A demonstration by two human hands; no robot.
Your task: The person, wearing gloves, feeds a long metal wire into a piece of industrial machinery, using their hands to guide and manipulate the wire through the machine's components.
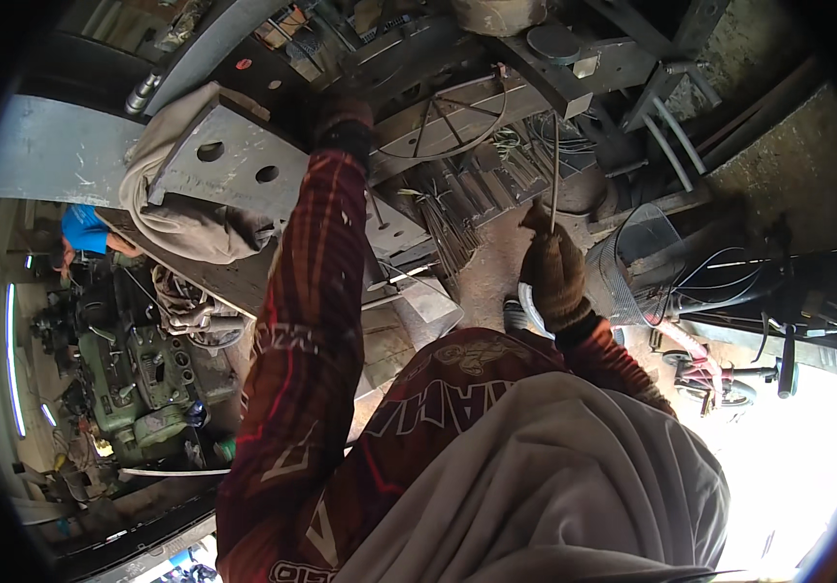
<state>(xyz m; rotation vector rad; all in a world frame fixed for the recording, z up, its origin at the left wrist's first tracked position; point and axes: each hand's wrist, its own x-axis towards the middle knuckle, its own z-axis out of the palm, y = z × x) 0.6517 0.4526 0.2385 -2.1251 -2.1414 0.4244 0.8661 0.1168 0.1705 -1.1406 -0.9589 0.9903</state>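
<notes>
My right hand [553,272], in a brown work glove, is closed round the lower end of a long thin metal rod [556,170]. The rod stands nearly upright in the picture, its far end by a heavy steel beam [559,92]. Stretched forward, my left hand [344,115] reaches into the dark metalwork at the top centre. Shadow hides its fingers, and what it touches cannot be made out. Just right of it is a thin metal ring with spokes [446,124]. A grey steel plate with round holes [234,151] lies left of my left forearm.
Beige cloth [185,228] drapes around the plate. Bundled metal strips [453,228] lie on the floor ahead. A wire mesh basket [637,262] stands close to my right hand, with a small pink bicycle [705,364] beyond. At left are a green machine [137,389] and a person in blue [86,229].
</notes>
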